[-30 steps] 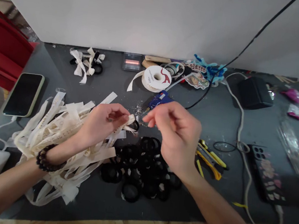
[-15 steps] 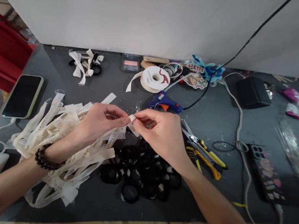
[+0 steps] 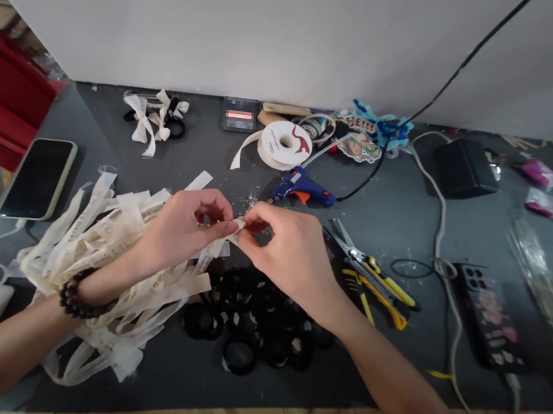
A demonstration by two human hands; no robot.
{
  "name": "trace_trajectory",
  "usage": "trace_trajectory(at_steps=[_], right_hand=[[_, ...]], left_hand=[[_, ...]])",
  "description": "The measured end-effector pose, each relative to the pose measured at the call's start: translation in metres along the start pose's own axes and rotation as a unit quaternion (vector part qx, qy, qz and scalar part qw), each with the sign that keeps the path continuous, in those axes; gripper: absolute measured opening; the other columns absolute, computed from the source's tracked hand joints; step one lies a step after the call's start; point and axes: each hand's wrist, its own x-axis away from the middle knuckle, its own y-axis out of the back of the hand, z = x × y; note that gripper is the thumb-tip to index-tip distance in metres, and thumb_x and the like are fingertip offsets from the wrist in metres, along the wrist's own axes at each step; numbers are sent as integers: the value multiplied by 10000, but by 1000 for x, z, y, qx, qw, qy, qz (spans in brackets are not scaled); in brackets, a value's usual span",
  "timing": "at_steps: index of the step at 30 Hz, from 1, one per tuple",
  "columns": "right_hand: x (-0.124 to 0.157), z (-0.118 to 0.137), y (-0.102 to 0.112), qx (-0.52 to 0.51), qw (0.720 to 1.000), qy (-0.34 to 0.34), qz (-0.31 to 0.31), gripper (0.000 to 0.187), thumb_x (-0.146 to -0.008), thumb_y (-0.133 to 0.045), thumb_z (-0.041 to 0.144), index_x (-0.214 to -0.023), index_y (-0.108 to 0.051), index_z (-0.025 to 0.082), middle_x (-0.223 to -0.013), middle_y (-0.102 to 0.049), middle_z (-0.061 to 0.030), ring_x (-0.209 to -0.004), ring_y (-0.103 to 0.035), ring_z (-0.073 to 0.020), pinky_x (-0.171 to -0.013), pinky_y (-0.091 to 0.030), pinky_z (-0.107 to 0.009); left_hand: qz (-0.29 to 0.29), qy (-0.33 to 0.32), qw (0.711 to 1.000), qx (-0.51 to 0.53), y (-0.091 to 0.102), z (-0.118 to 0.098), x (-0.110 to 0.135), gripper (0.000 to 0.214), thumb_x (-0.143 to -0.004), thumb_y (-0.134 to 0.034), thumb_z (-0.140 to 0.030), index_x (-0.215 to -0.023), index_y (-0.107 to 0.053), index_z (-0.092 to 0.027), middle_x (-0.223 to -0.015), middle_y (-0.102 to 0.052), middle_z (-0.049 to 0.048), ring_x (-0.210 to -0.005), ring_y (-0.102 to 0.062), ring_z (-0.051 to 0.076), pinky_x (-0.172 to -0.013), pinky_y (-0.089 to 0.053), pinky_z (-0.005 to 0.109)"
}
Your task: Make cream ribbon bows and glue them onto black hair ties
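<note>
Between the fingertips of both hands is a short piece of cream ribbon (image 3: 238, 224), mostly covered by the fingers. My left hand (image 3: 194, 220) pinches it from the left, thumb and index finger closed. From the right, my right hand (image 3: 282, 241) pinches the other side. Under my left wrist spreads a heap of cut cream ribbon strips (image 3: 111, 240) with printed letters. Just below the hands lies a pile of black hair ties (image 3: 262, 326), some with whitish bits on them. A blue glue gun (image 3: 302, 186) rests beyond my right hand.
A ribbon spool (image 3: 285, 145) stands behind the glue gun. Scissors (image 3: 352, 246) and yellow-handled tools (image 3: 386, 298) lie right of my right hand. Finished-looking bows (image 3: 153, 118) sit at the back left. Phones (image 3: 38, 178) lie at both sides, with a white cable (image 3: 442, 227) crossing the right.
My fingertips have shifted slightly left and down with the ribbon piece, and the ribbon's angle has changed. The whole view has moved a little; the things on the table stay put.
</note>
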Motion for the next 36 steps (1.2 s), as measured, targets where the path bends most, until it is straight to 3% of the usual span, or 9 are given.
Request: trace_trajectory(at_steps=[4,11,19,24,29,36], right_hand=[[0,-2,-2,24,1000,-3,-3,76,-840,-679,199,-791,-629,230,-795,-768,-6,-722,-690,-203,-666,-404,-307],[-2,-2,0,-105,994,19,31,276,-820,-674,126,-683,-458,228,-709,-664,36,-653,-594,-131,-638,-399,-259],[0,-1,-1,-210,974,-76,34,184,-793,-708,145,-894,-580,230,-782,-717,34,-705,-684,-140,-657,-506,-250],[1,1,-7,-160,986,-49,11,117,-842,-672,136,-929,-677,215,-810,-752,14,-739,-712,-149,-705,-519,-266],[0,1,-8,-90,996,-21,15,91,-878,-685,145,-914,-740,207,-791,-755,12,-706,-680,-141,-684,-467,-269],[0,-1,-6,-36,999,4,0,80,-848,-734,121,-869,-768,191,-776,-740,11,-682,-647,-133,-665,-429,-263]], left_hand=[[-38,-14,999,-32,-3,-4,2,88,-883,-727,-242,-856,-659,-193,-793,-706,-7,-721,-638,129,-695,-487,246],[9,10,997,72,-2,0,1,224,-830,-795,-325,-880,-625,-188,-791,-688,5,-743,-687,151,-635,-500,240],[10,-3,999,-39,0,4,-1,163,-870,-760,-293,-982,-681,-205,-841,-738,-6,-780,-691,155,-681,-481,252],[5,-17,992,-123,-2,5,0,89,-934,-671,-268,-894,-722,-206,-804,-736,-14,-706,-618,143,-652,-412,279],[-13,-10,996,-87,-1,2,1,109,-914,-710,-304,-881,-751,-209,-825,-758,-9,-731,-638,143,-684,-447,274],[6,10,993,-121,1,0,-1,172,-871,-745,-367,-838,-756,-199,-766,-744,-13,-690,-637,140,-642,-436,271]])
